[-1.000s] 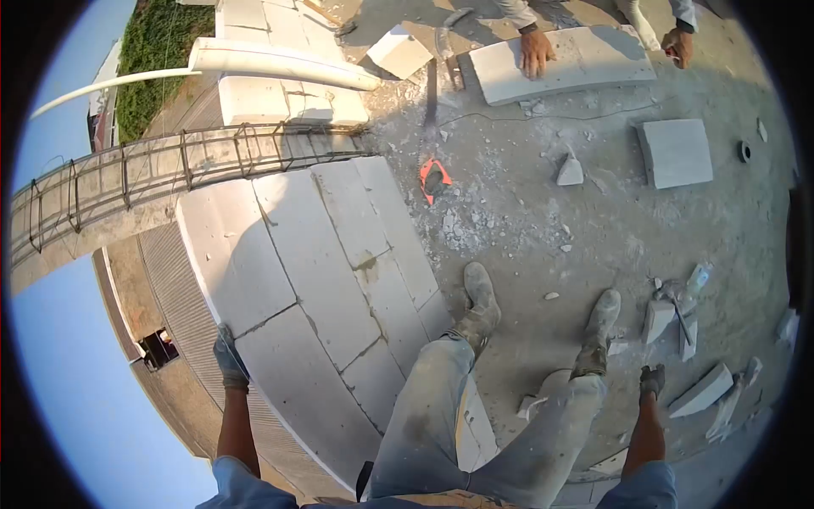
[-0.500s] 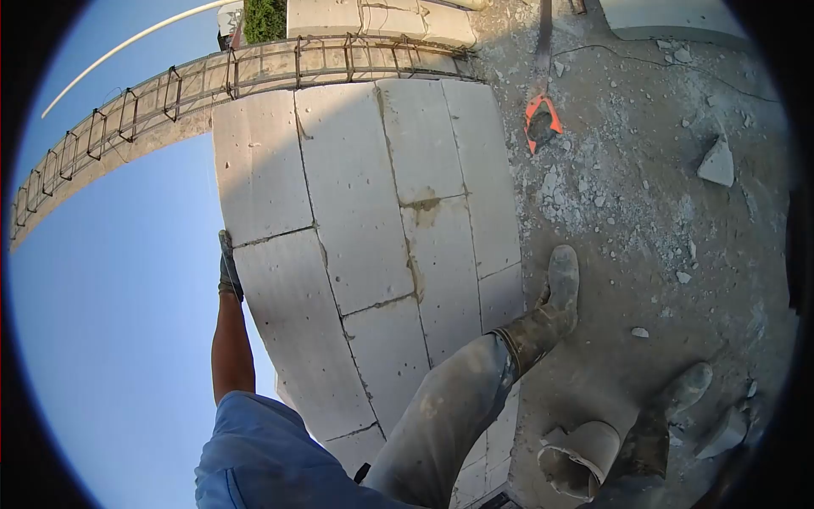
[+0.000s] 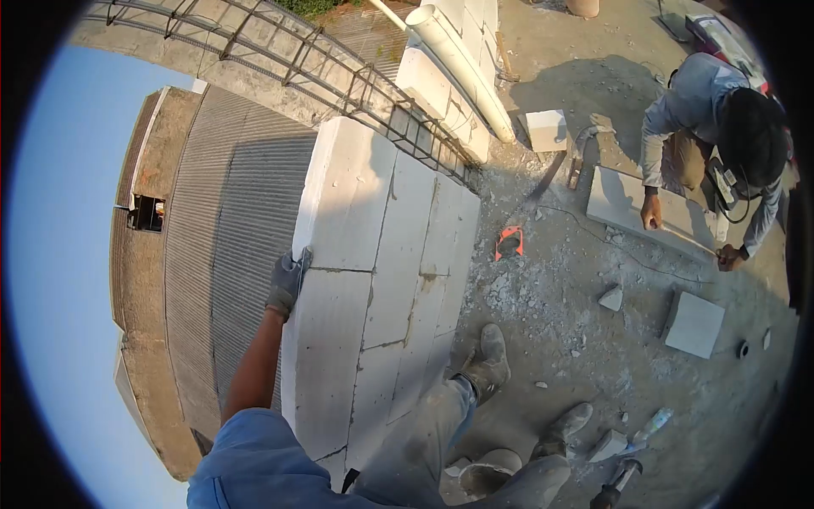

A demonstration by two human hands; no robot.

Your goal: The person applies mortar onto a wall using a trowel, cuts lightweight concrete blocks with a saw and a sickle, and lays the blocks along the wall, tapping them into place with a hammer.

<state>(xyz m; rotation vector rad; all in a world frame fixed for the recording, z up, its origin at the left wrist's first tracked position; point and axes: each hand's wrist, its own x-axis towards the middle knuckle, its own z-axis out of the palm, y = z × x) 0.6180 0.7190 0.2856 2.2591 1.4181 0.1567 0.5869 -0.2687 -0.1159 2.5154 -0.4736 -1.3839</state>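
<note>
My left hand (image 3: 289,284), in a dark grey glove, grips the edge of the white block wall (image 3: 386,254), fingers bent over it near a joint between two blocks. At the bottom right my right hand (image 3: 605,498), also gloved, is partly cut off by the frame. It is closed round a tool (image 3: 627,474) with a dark end and a pale metallic part; its kind is unclear. Below the wall, my boots (image 3: 487,365) stand on the dusty floor. Beside them is a pale open cylinder (image 3: 489,472).
A rebar cage (image 3: 292,72) crosses above the wall's far end, near a white pipe (image 3: 462,72). Corrugated roofing (image 3: 237,170) lies beyond the wall. Another person (image 3: 746,144) bends over a long block (image 3: 619,199), both hands on a thin strip. Orange-edged object (image 3: 510,243), rubble and a square block (image 3: 694,325) lie about.
My view has swung, bringing the roof, the other person and my right hand with its tool into sight. My left hand is still at the wall's edge.
</note>
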